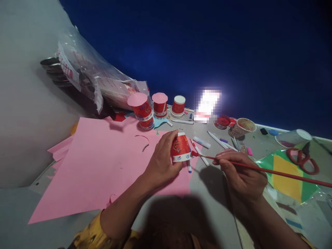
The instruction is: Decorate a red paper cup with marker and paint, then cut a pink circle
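My left hand (163, 155) is wrapped round a red paper cup (181, 145), held upside down above the pink sheet. The cup carries red paint with a pale squiggle, and blue and red marks dot its white rim band. In my right hand (240, 176) is a long red paintbrush (249, 166). Its red-coated tip meets the cup's right side near the rim. Markers, among them a red-marked pen (199, 151), lie just behind the cup. My left fingers hide part of the cup's left side.
Large pink paper (85, 173) covers the table's left. Behind stand a stacked-cup piece (143, 112), another pink-topped cup (160, 108) and a white-based cup (178, 106). A red paint pot (222, 121), a speckled cup (241, 128), a tipped cup (293, 139) and scissors (302, 160) are rightward.
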The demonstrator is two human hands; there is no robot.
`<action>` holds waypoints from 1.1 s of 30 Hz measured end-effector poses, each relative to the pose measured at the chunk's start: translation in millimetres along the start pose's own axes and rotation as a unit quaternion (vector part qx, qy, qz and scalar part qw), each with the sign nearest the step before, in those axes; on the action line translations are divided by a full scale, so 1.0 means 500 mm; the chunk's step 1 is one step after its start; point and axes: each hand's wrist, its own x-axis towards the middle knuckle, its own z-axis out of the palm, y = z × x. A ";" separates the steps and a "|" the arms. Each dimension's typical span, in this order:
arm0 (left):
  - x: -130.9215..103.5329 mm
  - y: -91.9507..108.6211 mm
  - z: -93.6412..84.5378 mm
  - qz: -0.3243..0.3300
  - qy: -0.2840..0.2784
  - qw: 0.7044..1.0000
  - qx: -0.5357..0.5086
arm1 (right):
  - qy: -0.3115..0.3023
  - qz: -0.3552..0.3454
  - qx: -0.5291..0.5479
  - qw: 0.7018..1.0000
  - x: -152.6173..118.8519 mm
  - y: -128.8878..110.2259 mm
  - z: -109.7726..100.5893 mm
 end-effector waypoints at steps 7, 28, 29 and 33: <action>-0.005 0.001 0.003 0.027 0.001 1.000 0.016 | 0.075 0.167 0.053 0.982 -0.012 0.008 0.009; -0.002 0.022 0.002 -0.046 -0.028 0.998 -0.038 | 0.158 0.382 0.244 0.877 0.002 0.037 0.049; -0.003 0.022 0.001 -0.046 -0.028 0.998 -0.039 | 0.156 0.379 0.242 0.879 0.001 0.037 0.049; -0.002 0.023 0.002 -0.052 -0.026 0.998 -0.036 | 0.146 0.373 0.231 0.887 -0.001 0.038 0.049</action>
